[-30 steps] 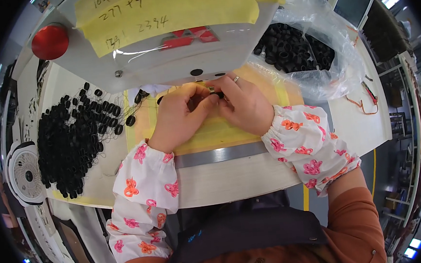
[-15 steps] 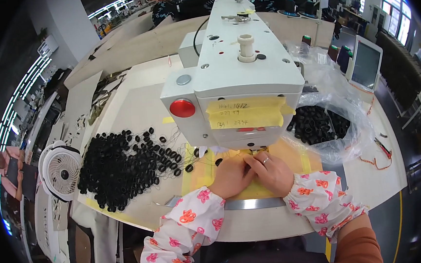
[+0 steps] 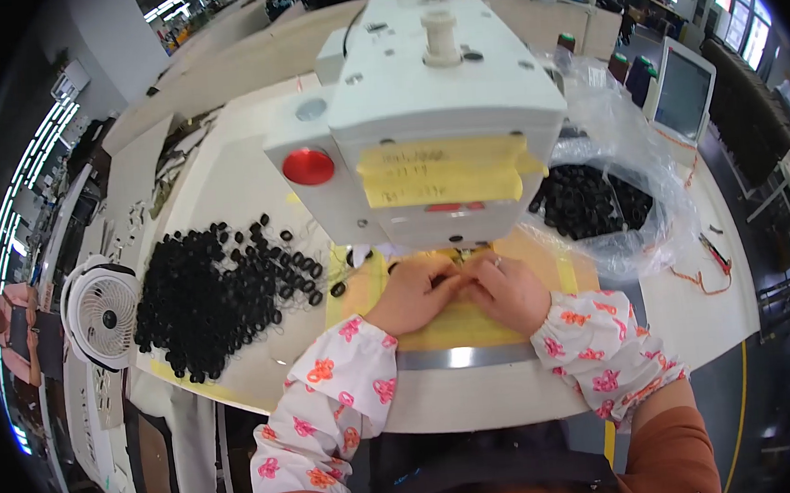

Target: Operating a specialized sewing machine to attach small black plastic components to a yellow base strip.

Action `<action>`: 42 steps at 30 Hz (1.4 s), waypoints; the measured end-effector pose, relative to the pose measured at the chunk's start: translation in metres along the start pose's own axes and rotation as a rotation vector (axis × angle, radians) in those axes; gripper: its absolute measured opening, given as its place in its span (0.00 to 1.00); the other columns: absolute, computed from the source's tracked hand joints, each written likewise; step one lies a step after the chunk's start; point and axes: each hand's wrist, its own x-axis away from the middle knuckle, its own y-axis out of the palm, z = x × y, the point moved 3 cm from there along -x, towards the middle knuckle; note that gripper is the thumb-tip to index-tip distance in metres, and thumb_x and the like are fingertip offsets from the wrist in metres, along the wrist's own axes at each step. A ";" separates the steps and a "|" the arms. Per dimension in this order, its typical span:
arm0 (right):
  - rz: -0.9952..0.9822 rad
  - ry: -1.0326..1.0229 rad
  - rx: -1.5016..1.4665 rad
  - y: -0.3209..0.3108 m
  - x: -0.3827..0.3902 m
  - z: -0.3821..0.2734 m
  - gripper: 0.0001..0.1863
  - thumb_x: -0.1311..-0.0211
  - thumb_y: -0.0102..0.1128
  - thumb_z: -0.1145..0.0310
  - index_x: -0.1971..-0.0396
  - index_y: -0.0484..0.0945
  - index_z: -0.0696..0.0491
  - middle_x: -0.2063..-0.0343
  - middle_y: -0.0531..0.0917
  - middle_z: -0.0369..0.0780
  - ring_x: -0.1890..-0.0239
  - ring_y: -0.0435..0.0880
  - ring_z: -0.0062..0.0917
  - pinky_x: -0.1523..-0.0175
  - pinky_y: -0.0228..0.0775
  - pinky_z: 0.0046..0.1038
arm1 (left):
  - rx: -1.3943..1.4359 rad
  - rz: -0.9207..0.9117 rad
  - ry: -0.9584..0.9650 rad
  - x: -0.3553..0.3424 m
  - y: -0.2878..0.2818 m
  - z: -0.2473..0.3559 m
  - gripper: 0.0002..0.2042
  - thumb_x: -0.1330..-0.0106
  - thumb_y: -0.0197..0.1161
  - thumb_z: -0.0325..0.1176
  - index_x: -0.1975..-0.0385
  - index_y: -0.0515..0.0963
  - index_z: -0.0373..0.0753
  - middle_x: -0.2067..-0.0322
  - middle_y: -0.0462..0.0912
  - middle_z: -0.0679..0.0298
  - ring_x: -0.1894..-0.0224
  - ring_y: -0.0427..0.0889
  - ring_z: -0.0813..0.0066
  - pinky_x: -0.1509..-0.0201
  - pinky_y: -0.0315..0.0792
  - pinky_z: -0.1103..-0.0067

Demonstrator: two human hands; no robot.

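Beneath the white sewing machine point(image 3: 444, 92) with a red button, my left hand point(image 3: 416, 291) and my right hand point(image 3: 508, 293) meet at their fingertips over the yellow-taped work surface point(image 3: 456, 327). Both have their fingers closed; what they hold is hidden or too small to make out. A large heap of small black loops with loose threads point(image 3: 193, 306) lies left of my hands. A clear plastic bag of black pieces point(image 3: 584, 201) lies to the right.
A white fan point(image 3: 107, 317) stands at the left edge of the table. At the right are thread cones point(image 3: 640, 83), a tablet-like screen point(image 3: 682, 94) and thread snips point(image 3: 716, 256). Another person point(image 3: 18, 332) is at the far left.
The view has lifted since a second ago, showing more of the machine and room. My hands stay together under it; the small black piece seen between them earlier is now hidden.
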 end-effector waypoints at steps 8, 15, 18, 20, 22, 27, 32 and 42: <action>-0.044 0.451 -0.378 0.007 -0.005 0.025 0.09 0.55 0.57 0.78 0.71 0.71 0.60 0.76 0.76 0.38 0.74 0.76 0.18 0.70 0.69 0.19 | 0.008 0.174 -0.078 -0.005 -0.003 -0.003 0.09 0.48 0.60 0.34 0.73 0.75 0.36 0.81 0.76 0.60 0.79 0.74 0.70 0.74 0.67 0.78; 0.046 0.417 -0.236 0.001 -0.007 0.029 0.06 0.55 0.58 0.78 0.75 0.74 0.61 0.80 0.76 0.38 0.78 0.75 0.18 0.72 0.68 0.19 | -0.144 0.199 -0.215 -0.014 0.001 -0.009 0.11 0.49 0.60 0.38 0.72 0.77 0.37 0.82 0.78 0.63 0.80 0.76 0.71 0.73 0.68 0.80; 0.116 0.423 -0.231 0.000 -0.007 0.032 0.04 0.57 0.58 0.78 0.80 0.73 0.60 0.81 0.76 0.43 0.79 0.76 0.32 0.73 0.67 0.27 | -0.201 0.228 -0.261 -0.016 0.004 -0.012 0.13 0.50 0.59 0.42 0.73 0.79 0.39 0.83 0.78 0.64 0.80 0.76 0.71 0.74 0.68 0.80; 0.117 0.422 -0.227 0.001 -0.006 0.032 0.03 0.57 0.58 0.78 0.80 0.73 0.60 0.81 0.76 0.43 0.79 0.76 0.32 0.74 0.67 0.27 | -0.222 0.231 -0.328 -0.016 0.005 -0.012 0.14 0.51 0.59 0.44 0.73 0.79 0.40 0.82 0.79 0.64 0.79 0.77 0.72 0.73 0.68 0.80; 0.119 0.421 -0.217 0.001 -0.006 0.034 0.03 0.57 0.57 0.77 0.80 0.73 0.59 0.82 0.76 0.43 0.79 0.76 0.33 0.74 0.67 0.27 | -0.197 0.229 -0.351 -0.016 0.004 -0.013 0.14 0.51 0.59 0.44 0.73 0.79 0.40 0.81 0.79 0.65 0.79 0.77 0.73 0.73 0.68 0.81; 0.113 0.391 -0.128 0.003 -0.006 0.033 0.05 0.54 0.59 0.74 0.76 0.76 0.60 0.82 0.78 0.41 0.82 0.76 0.22 0.75 0.67 0.21 | -0.127 0.234 -0.388 -0.014 0.002 -0.012 0.13 0.49 0.59 0.44 0.73 0.80 0.40 0.79 0.80 0.66 0.77 0.78 0.75 0.71 0.69 0.82; 0.144 0.339 -0.102 0.003 -0.005 0.036 0.06 0.54 0.59 0.74 0.76 0.76 0.60 0.82 0.78 0.42 0.82 0.76 0.23 0.75 0.67 0.22 | -0.035 0.209 -0.390 -0.017 0.003 -0.019 0.13 0.47 0.60 0.38 0.69 0.78 0.34 0.75 0.81 0.65 0.74 0.75 0.85 0.69 0.67 0.87; 0.126 0.288 -0.019 0.000 -0.010 0.034 0.05 0.56 0.57 0.75 0.80 0.74 0.61 0.83 0.77 0.45 0.79 0.76 0.34 0.74 0.67 0.29 | -0.257 0.201 -0.401 -0.019 -0.001 -0.015 0.15 0.47 0.57 0.46 0.73 0.78 0.40 0.81 0.79 0.65 0.78 0.77 0.73 0.74 0.68 0.81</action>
